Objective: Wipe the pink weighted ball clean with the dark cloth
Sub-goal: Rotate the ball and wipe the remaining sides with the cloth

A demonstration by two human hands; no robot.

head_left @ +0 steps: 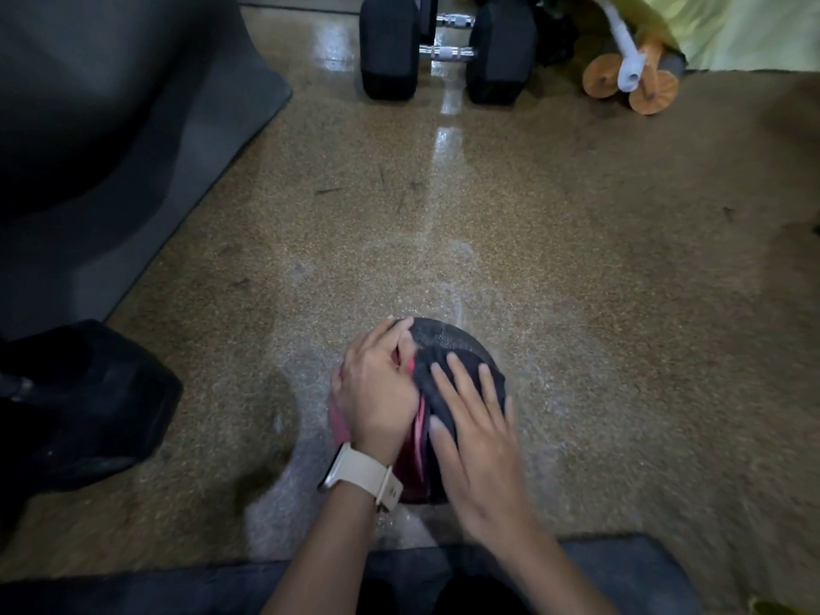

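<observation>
Pink weighted ball (pixel 339 421) sitting on speckled tan floor (pixel 577 304), dark cloth (pixel 448 370) draping it. Left hand (pixel 381 392) gripping ball; right hand (pixel 481 432) pressing flat, fingers spread, on cloth. Dumbbells (pixel 443 51), dark mat (pixel 111 139) lying beyond. No legible writing.

No readable text, label, brand or number shows anywhere (the whole view is dim and blurred)

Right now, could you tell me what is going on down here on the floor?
A person is wiping a pink weighted ball on the speckled brown floor. The left hand, with a cream-strapped watch on its wrist, steadies the ball. The right hand presses a dark cloth flat over the top. Most of the ball is covered. Black dumbbells stand further off.
</observation>
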